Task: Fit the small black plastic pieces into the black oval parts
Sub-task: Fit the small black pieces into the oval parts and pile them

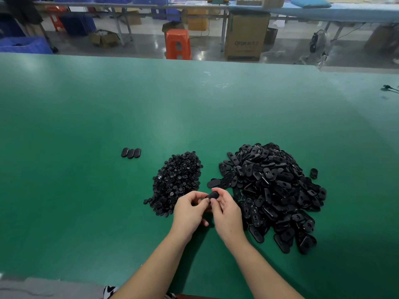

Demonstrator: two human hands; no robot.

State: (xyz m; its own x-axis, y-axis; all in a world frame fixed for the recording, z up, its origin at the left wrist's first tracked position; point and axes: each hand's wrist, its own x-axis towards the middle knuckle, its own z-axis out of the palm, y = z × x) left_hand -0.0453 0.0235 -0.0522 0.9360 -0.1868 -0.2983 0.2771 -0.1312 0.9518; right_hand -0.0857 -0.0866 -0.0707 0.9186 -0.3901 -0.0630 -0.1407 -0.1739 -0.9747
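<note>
**Mostly hidden fit: watch for a misseat**

Right now both hands meet over 1 black oval part [212, 195], held just above the green table [86, 126] btwn the 2 piles. Right hand [226, 214] pinches the oval from the right w/ curled fingers; left hand [190, 212] curls in against it from the left. Can't tell if a small piece is under the left fingertips, since they cover that spot.

Risks, as I judge them:
- Piece going in tilted or off its hole, bc the fingers block the view of the seat.
- Small piece slipping out and dropping into the pile of small black pieces [176, 182] just far-left of the hands: no real loss, but a re-pick.
- Unfinished oval falling back into the big pile of oval parts [274, 190] at right and mixing w/ raw stock.
- 3 ovals [131, 153] sit in a row far-left, well apart, prob. the done ones; a long carry over there could shed a loose fit.
</note>
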